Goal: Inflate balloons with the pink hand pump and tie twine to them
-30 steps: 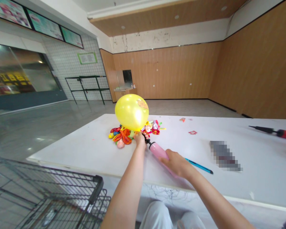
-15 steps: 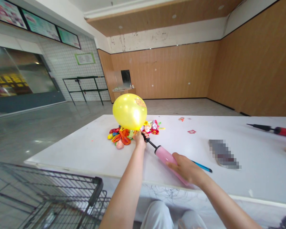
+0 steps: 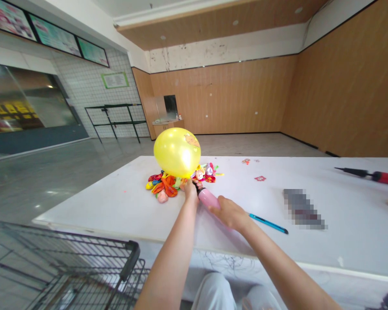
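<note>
1. Pushed forward since half a second earlier, the right hand (image 3: 230, 213) had driven the pink pump (image 3: 208, 198) in toward the left hand (image 3: 191, 190), so the black rod that had shown between them was swallowed up.
2. Its fingers were wrapped closed around the pump's barrel, gripping it from above.
3. The left fingers were pressed together at the pump's nozzle, apparently pinching the neck of the yellow balloon (image 3: 177, 151) onto it; the neck itself was hidden behind the hand.
4. That balloon stood just above the left fingers, round and well filled, with a small printed figure near its top. It looked about the same size as in the earlier frames.
5. A heap of flat balloons (image 3: 163, 186) lay on the tabletop (image 3: 116, 202) just beyond and to the left of the left fingers, none of them blown up; a few more lay just beyond the nozzle.
6. So one balloon was largely inflated but not yet off the pump or tied, and the heap was left to do.
7. A blue pen (image 3: 268, 223) lay near the right fingers, on their right, and a red pump (image 3: 380, 176) well apart at the far right.
</note>
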`<action>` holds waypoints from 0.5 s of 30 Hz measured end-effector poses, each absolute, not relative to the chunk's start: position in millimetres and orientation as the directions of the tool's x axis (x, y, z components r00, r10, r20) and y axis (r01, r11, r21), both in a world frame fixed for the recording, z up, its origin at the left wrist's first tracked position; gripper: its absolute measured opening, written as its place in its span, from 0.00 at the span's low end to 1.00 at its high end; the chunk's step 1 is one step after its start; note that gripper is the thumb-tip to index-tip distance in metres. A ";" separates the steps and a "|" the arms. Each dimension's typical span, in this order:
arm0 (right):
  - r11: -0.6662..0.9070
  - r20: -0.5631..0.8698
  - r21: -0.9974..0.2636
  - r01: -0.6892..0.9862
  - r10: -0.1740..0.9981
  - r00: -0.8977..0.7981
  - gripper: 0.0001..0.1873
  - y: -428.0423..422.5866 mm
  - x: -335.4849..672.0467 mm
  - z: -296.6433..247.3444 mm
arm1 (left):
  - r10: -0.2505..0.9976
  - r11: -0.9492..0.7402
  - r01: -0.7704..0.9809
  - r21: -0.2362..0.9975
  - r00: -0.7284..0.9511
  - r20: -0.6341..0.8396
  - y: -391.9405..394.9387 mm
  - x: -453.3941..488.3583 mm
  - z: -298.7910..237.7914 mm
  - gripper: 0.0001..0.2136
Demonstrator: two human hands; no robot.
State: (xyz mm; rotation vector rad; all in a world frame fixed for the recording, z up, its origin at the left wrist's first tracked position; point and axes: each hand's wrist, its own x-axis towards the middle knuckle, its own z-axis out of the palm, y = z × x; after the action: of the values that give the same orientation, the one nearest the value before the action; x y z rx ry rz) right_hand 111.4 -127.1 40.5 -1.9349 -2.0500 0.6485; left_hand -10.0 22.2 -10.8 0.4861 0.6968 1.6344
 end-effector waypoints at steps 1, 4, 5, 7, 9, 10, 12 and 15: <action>0.027 -0.115 -0.477 0.879 0.989 -0.093 0.24 -128.7 112.0 40.1 | 0.980 -0.089 -0.722 0.686 -0.188 -0.071 21.5 -9.8 -9.9 0.08; 0.085 -0.080 -0.495 0.865 0.987 -0.143 0.24 -132.8 119.1 39.2 | 0.977 -0.094 -0.720 0.687 -0.198 -0.075 19.8 -10.9 -6.4 0.08; 0.112 -0.057 -0.509 0.853 0.985 -0.164 0.23 -134.4 124.0 39.1 | 0.976 -0.098 -0.722 0.685 -0.205 -0.077 19.5 -11.9 -5.2 0.08; 0.158 0.010 -0.545 0.823 0.983 -0.183 0.20 -138.3 138.7 39.0 | 0.971 -0.105 -0.720 0.687 -0.222 -0.085 19.6 -14.6 -3.3 0.08; 0.170 0.083 -0.573 0.801 0.985 -0.149 0.17 -143.3 159.1 37.4 | 0.967 -0.101 -0.714 0.693 -0.235 -0.102 20.8 -16.8 -2.5 0.08; 0.156 0.113 -0.580 0.799 0.987 -0.111 0.17 -146.2 170.8 35.6 | 0.967 -0.096 -0.712 0.696 -0.233 -0.105 21.7 -17.3 -2.6 0.08; 0.085 0.100 -0.536 0.840 0.994 -0.037 0.17 -152.4 194.4 29.3 | 0.971 -0.090 -0.709 0.699 -0.218 -0.095 23.6 -16.9 -3.7 0.08; 0.011 0.087 -0.391 0.920 0.996 0.025 0.16 -160.2 222.7 15.4 | 0.980 -0.074 -0.704 0.706 -0.183 -0.080 25.5 -14.2 -6.1 0.08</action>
State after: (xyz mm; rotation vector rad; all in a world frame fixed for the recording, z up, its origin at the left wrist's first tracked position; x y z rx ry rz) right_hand 222.7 -160.2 15.4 -1.9701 -1.9565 0.3103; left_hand -14.2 25.5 -6.1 0.5019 0.7380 1.6225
